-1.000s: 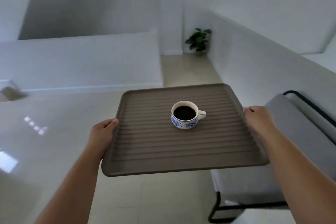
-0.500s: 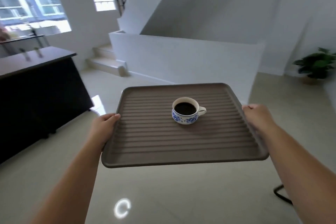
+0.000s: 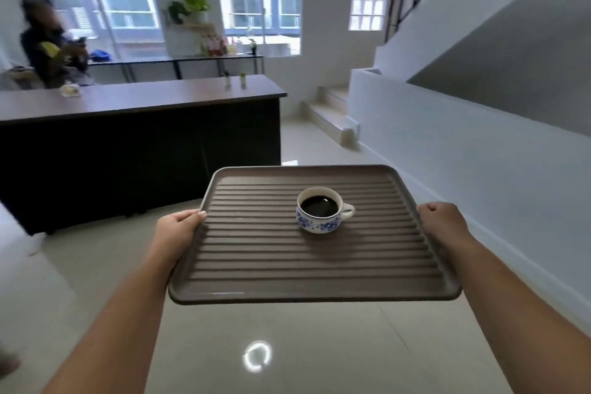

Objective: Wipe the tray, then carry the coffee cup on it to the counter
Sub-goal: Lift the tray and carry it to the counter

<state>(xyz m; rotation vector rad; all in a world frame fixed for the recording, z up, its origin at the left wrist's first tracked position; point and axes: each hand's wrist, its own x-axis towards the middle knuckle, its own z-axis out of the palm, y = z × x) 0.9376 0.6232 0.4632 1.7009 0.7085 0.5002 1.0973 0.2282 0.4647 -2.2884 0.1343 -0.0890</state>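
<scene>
A: Where's everything, left to right?

B: Counter (image 3: 140, 99) far left. Left hand (image 3: 177, 230) grips the ribbed tray (image 3: 287, 265); full porcelain coffee cup (image 3: 321, 211) sits mid-tray; right hand (image 3: 441, 222) clamps the opposite rim.

A: Handling?

B: Stiff tray, likely light; cup fragile, sloshy. Hold both side rims, level.

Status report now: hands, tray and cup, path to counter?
Left hand and right hand grip tray edges. Cup upright, full. Counter ahead left, bare floor between.

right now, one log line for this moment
phase: carry | left hand: grips tray | right hand: grips tray | coffee cup: upright | counter: ahead-left
</scene>
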